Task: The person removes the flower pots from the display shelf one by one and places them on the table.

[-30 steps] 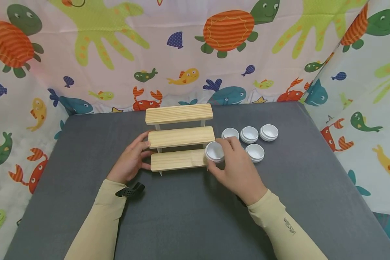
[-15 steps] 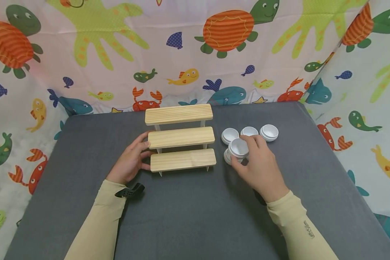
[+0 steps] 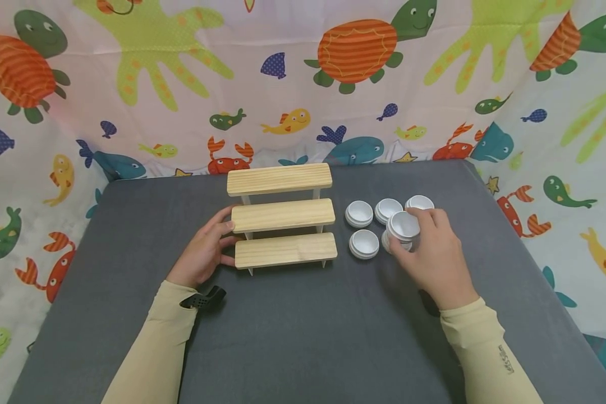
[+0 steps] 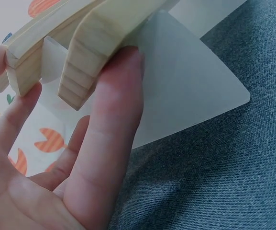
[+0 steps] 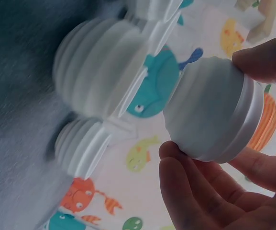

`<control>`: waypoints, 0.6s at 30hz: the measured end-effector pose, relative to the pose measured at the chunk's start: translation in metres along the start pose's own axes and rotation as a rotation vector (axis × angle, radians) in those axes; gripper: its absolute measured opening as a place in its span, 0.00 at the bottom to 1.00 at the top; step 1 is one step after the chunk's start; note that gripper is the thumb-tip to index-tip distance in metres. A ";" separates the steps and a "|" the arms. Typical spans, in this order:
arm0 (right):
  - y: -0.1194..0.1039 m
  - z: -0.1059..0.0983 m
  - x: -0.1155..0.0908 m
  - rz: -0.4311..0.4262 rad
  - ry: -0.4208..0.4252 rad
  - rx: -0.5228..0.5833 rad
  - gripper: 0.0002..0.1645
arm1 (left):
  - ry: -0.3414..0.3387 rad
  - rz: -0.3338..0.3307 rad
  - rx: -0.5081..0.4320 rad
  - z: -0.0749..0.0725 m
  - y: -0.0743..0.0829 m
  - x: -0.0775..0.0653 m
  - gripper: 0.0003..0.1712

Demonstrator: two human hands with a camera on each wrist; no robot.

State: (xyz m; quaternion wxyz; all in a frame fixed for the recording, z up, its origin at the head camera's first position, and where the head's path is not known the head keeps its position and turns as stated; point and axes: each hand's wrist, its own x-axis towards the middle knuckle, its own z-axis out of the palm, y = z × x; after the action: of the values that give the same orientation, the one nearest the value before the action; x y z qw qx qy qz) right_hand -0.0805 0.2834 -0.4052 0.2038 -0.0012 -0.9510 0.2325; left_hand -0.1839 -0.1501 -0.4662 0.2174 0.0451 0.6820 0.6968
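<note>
A three-tier wooden shelf stand with pale legs is on the grey table. My left hand is at its left end, pinching the middle board's end between fingers, while another finger touches the front board from below. To the right of the stand, my right hand holds a small white ribbed bowl between thumb and fingers. In the right wrist view this bowl is clear of the others. Beneath it in the head view, another white bowl is partly hidden.
More white bowls sit right of the stand: one nearest the stand, one in front of it, one behind and one partly covered by my fingers. A sea-animal curtain borders the grey tabletop.
My right hand has carried the white bowl rightward, from over the front board's right end to above the other bowls. The left hand and the stand have stayed in place.
</note>
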 end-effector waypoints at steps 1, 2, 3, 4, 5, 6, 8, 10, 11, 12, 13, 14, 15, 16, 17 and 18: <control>0.003 -0.001 0.000 0.012 -0.003 -0.003 0.34 | -0.001 -0.001 0.001 0.000 0.000 0.000 0.36; 0.005 -0.003 -0.001 0.024 -0.008 -0.003 0.34 | 0.002 -0.003 -0.001 0.000 0.000 0.000 0.35; 0.008 -0.004 -0.001 0.035 -0.014 -0.006 0.34 | 0.002 -0.003 0.001 0.001 0.000 0.000 0.35; 0.011 -0.005 -0.001 0.044 -0.019 -0.009 0.34 | 0.003 -0.003 0.002 0.000 0.000 0.000 0.35; 0.013 -0.006 -0.001 0.056 -0.026 -0.012 0.35 | 0.003 -0.004 0.005 0.000 0.000 0.000 0.35; 0.016 -0.006 -0.001 0.065 -0.032 -0.015 0.35 | 0.005 -0.004 0.008 0.001 0.000 0.000 0.35; 0.022 -0.007 -0.001 0.080 -0.042 -0.023 0.36 | 0.006 -0.003 0.012 0.001 0.000 0.000 0.36; 0.028 -0.007 -0.001 0.092 -0.046 -0.031 0.36 | 0.006 -0.004 0.015 0.001 0.000 0.000 0.36; 0.031 -0.007 -0.002 0.098 -0.046 -0.035 0.37 | 0.005 -0.004 0.017 0.001 0.000 0.000 0.36; 0.034 -0.007 -0.002 0.103 -0.044 -0.039 0.37 | 0.005 -0.003 0.017 0.001 0.000 0.000 0.37; 0.036 -0.007 -0.002 0.110 -0.044 -0.042 0.37 | 0.005 -0.003 0.017 0.000 0.000 0.000 0.37; 0.039 -0.008 -0.002 0.117 -0.044 -0.046 0.37 | 0.005 -0.003 0.017 0.000 0.000 0.000 0.37; 0.041 -0.008 -0.002 0.124 -0.044 -0.050 0.38 | 0.005 -0.003 0.017 0.000 0.000 0.000 0.37; 0.043 -0.008 -0.002 0.133 -0.048 -0.053 0.38 | 0.005 -0.002 0.016 0.001 0.000 0.000 0.37; 0.044 -0.009 -0.002 0.144 -0.056 -0.057 0.38 | 0.006 -0.001 0.017 0.001 0.000 0.000 0.37; 0.046 -0.009 -0.002 0.154 -0.062 -0.058 0.39 | 0.006 -0.001 0.016 0.001 0.000 0.001 0.36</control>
State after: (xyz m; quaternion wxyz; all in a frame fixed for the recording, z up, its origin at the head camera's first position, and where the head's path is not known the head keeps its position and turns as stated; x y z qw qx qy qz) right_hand -0.0792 0.3280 -0.4188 0.1555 -0.0730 -0.9604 0.2195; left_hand -0.1843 -0.1493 -0.4662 0.2153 0.0444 0.6884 0.6912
